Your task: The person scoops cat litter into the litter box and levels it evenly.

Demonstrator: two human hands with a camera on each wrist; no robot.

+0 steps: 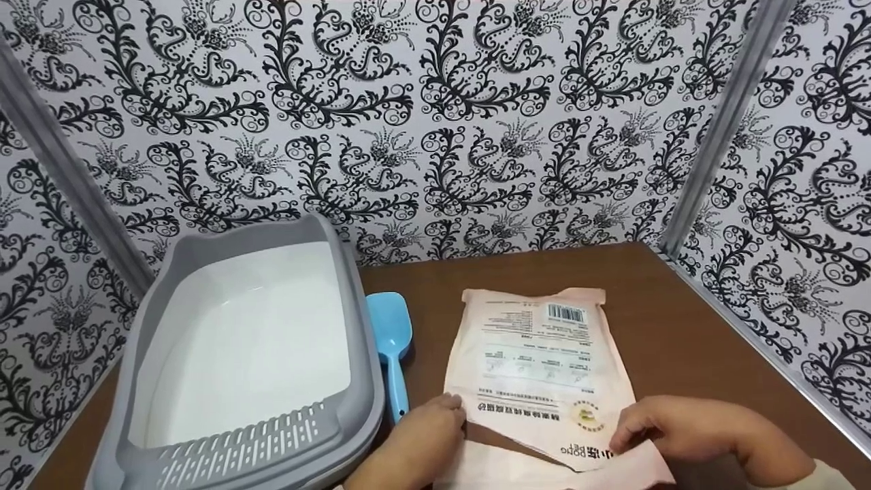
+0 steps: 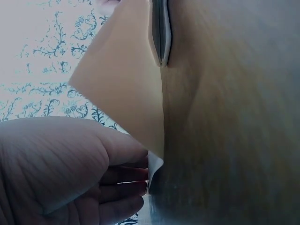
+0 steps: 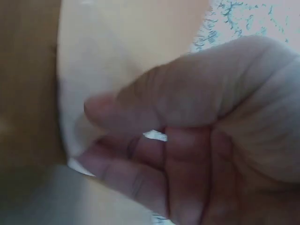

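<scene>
A pale pink cat litter bag [image 1: 537,354], its print upside down in the head view, lies on the brown table. Across its near part runs a slanting gap, with a loose pink flap [image 1: 633,466] at the near right. At the bag's left edge, my left hand [image 1: 418,439] pinches the pink material between thumb and fingers, as the left wrist view also shows. My right hand [image 1: 687,429] holds the flap by the bag's right edge. In the right wrist view, its thumb and fingertips [image 3: 101,110] close on the pale sheet.
On the left stands a grey litter box [image 1: 364,381] with a white inside and a slotted front ledge. A light blue scoop [image 1: 391,327] lies between box and bag. Patterned wall panels [image 1: 476,136] border the table [image 1: 687,327] at the back and sides.
</scene>
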